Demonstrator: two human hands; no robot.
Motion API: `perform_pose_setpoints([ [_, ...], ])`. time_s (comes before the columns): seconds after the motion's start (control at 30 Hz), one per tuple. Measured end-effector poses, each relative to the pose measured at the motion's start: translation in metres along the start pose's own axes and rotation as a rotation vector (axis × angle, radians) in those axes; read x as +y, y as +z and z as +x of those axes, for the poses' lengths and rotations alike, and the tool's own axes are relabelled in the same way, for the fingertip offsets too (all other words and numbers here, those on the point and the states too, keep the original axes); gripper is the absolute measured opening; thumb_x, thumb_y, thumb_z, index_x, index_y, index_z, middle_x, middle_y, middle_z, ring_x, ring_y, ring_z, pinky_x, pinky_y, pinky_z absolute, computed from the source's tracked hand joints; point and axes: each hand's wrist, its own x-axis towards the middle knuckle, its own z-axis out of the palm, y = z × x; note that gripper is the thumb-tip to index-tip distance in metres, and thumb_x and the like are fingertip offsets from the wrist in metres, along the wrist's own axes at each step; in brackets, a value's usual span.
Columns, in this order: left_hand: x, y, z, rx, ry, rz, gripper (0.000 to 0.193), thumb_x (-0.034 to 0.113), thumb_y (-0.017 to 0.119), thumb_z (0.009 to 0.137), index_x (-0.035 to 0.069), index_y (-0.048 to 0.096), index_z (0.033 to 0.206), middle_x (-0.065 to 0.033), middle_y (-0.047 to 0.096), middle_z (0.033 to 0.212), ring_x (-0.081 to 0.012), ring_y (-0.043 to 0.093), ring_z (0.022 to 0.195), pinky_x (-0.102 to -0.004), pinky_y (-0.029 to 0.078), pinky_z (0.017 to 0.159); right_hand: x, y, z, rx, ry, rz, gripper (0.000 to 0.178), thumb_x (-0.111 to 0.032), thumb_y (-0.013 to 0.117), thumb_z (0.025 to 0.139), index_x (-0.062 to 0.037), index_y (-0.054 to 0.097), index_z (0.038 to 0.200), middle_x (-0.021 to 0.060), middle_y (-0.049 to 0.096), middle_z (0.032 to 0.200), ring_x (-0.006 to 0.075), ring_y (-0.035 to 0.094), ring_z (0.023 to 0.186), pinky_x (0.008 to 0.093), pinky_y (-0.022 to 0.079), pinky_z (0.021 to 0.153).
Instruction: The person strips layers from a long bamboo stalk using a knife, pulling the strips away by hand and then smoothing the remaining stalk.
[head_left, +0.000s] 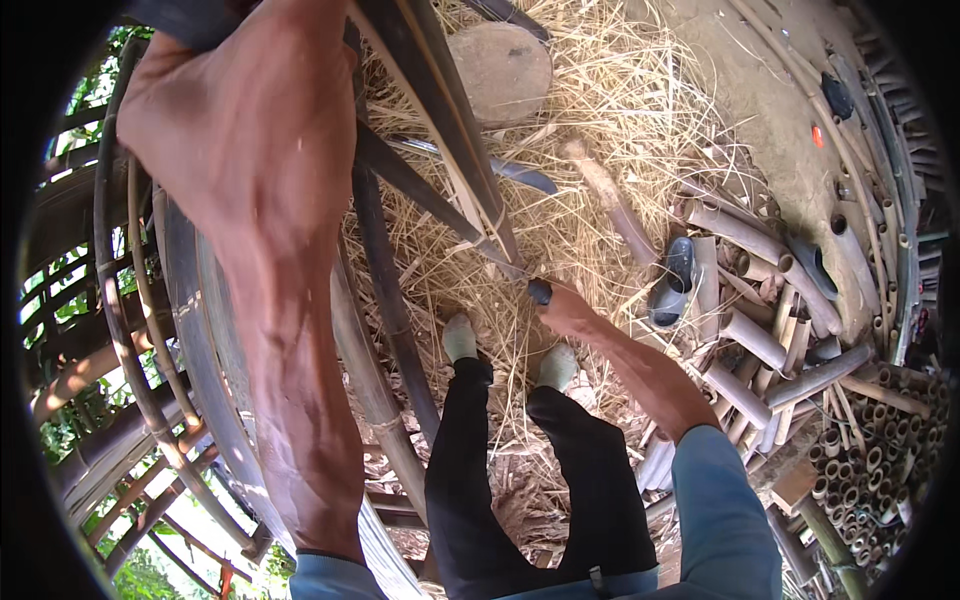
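My left hand (pixel 250 130) is raised close to the camera at the upper left, its back and wrist filling much of that side. Its fingers run past the top edge and are hidden. Beside it a long dark bamboo piece (pixel 435 95) with a pale split inner side slants down toward the middle. Low down by its lower end, my right hand (pixel 568 312) is closed round the dark handle of a long knife (pixel 430 200). The blade points up and left, crossing behind or against the bamboo; the exact contact is unclear.
Straw (pixel 620 110) covers the ground, with a round wooden block (pixel 500 72) at the far side. Dark shoes (pixel 672 282) and cut bamboo lengths (pixel 755 335) lie to the right. Bamboo poles (pixel 385 300) lean at the left. My feet (pixel 460 338) stand just below the knife.
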Motion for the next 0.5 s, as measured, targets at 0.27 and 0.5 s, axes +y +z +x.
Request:
perform_pose_setpoints([
  [0.27,-0.001,0.004,-0.005,0.007,-0.004,0.058,0.023,0.025,0.079,0.086,0.003,0.073,0.084,0.0027,0.050,0.050,-0.0057,0.040,0.039,-0.0228,0.034,0.040,0.003,0.008,0.001,0.200,-0.102,-0.131,0.034,-0.015,0.058,0.092,-0.0062,0.055,0.125,0.0121,0.066,0.072,0.0243,0.063,0.054,0.0362,0.050,0.045],
  [0.5,0.010,0.018,-0.012,0.054,0.022,0.144,0.023,0.023,0.079,0.085,0.001,0.072,0.084,0.0034,0.048,0.050,-0.0058,0.039,0.041,-0.0234,0.035,0.043,0.006,-0.067,0.020,0.213,-0.401,-0.997,0.037,-0.033,0.064,0.096,-0.0146,0.054,0.126,0.0107,0.068,0.075,0.0209,0.065,0.056,0.0338,0.051,0.043],
])
